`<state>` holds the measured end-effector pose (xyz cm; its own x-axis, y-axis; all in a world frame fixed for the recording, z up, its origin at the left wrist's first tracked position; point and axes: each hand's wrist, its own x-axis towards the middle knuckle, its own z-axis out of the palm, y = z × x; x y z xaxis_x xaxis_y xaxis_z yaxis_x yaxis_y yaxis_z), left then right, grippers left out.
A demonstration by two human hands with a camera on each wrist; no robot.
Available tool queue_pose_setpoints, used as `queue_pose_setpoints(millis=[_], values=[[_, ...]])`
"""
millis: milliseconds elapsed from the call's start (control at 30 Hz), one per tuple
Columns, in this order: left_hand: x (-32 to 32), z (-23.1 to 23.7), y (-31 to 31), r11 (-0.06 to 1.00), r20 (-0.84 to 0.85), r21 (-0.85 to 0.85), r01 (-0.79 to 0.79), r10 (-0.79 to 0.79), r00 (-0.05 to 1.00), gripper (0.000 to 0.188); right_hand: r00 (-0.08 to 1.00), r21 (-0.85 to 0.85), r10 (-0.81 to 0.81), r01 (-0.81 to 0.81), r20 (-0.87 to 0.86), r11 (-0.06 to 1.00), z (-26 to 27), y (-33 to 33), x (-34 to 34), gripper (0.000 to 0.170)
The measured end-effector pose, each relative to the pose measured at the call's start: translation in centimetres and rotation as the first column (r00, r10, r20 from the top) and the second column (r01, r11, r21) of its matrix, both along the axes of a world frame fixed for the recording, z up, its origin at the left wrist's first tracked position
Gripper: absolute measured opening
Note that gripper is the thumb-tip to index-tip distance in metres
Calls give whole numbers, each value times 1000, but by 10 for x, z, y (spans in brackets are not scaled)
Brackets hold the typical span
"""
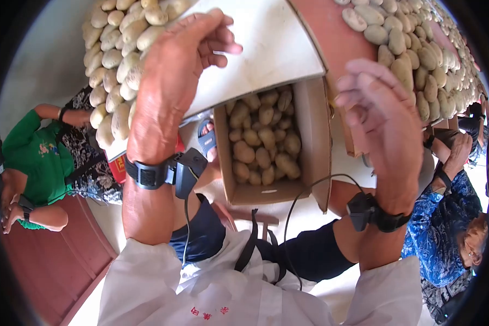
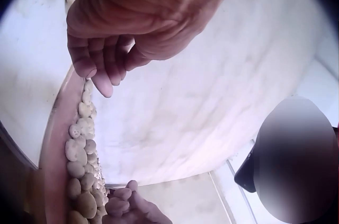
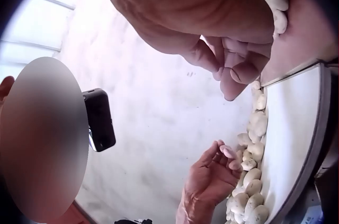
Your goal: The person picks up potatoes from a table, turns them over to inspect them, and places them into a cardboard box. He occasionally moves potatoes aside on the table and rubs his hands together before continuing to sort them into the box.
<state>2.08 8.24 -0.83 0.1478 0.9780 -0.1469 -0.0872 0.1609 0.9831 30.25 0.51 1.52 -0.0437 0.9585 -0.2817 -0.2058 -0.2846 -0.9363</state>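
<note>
Both hands are raised and hold nothing. In the head view the left hand [image 1: 187, 60] is above a white board [image 1: 261, 43], its fingers loosely bent, with a pile of potatoes [image 1: 114, 70] to its left. The right hand [image 1: 383, 108], slightly blurred, hangs with relaxed fingers beside another potato pile [image 1: 429, 65]. Between and below the hands, a cardboard box [image 1: 316, 130] holds several potatoes [image 1: 263, 136]. The left wrist view shows the left hand [image 2: 143, 17] with loosely curved fingers; the right wrist view shows the right hand [image 3: 206, 23] with bent, relaxed fingers.
One person in a green top [image 1: 41, 141] sits at the left, another in a blue patterned shirt [image 1: 443, 223] at the right. A red surface [image 1: 331, 27] lies beyond the box. Thin cables [image 1: 293, 217] run from the wrist cameras. A sandalled foot [image 1: 207, 138] is left of the box.
</note>
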Motion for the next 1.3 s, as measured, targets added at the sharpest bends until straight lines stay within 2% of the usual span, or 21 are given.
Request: queue_pose_setpoints(millis=[67,133,200,233,267,333,400,433,500,533,600,667,733,767,867,1033,1100,1300], values=[[-4,-3,1,1000,95,6,8,-9,995,29,999,12,-25,25,-37,1000,3,-1,3,28],[-7,-5,1,1000,152,-12,8,-6,988,30,999,77,-29,27,16,997,6,0,4,32],[1,7,-3,984,238,-107,-144,166,957,33,999,105,-18,14,40,994,5,1,6,35],[12,29,-4,944,214,-246,-220,274,938,35,1000,112,-24,22,19,993,5,2,6,35],[4,20,-2,947,222,-237,-219,272,936,35,1000,122,-28,28,0,992,5,3,5,36],[-15,-3,6,997,307,-79,22,3,952,28,996,126,-87,83,28,989,8,3,-3,34],[-14,-8,5,995,326,-100,13,20,945,27,993,49,-103,106,-65,993,5,7,-8,25],[-10,-5,3,991,315,-136,-17,59,947,28,994,98,-93,99,-65,990,2,10,-10,25],[-4,0,0,978,315,-202,-46,110,943,29,989,-24,-133,132,-68,991,-6,14,-14,23],[-2,0,1,972,329,-231,-44,121,937,29,990,5,-123,124,-72,992,-9,17,-18,23],[1,-4,4,963,349,-267,-43,138,927,30,992,-51,-116,114,-46,992,-12,22,-21,21],[0,-10,8,962,375,-273,-23,128,918,30,997,-26,-72,72,18,997,-14,25,-27,22],[1,-11,9,960,380,-277,-33,142,914,30,998,-79,11,-6,66,997,-17,28,-35,24],[2,-10,9,952,377,-304,-45,163,912,31,989,-72,81,-73,121,995,-14,29,-38,29],[4,-12,11,953,403,-301,-26,152,903,31,962,-1,153,-157,228,988,-21,40,-44,33],[7,-10,13,949,422,-315,-24,162,892,31,906,-11,202,-213,372,977,-23,71,-53,37],[6,-8,13,951,432,-309,-23,161,887,31,868,3,254,-282,428,959,-23,87,-56,42],[1,-6,16,948,473,-317,-17,173,864,32,769,41,289,-378,571,925,-31,162,-76,46]])
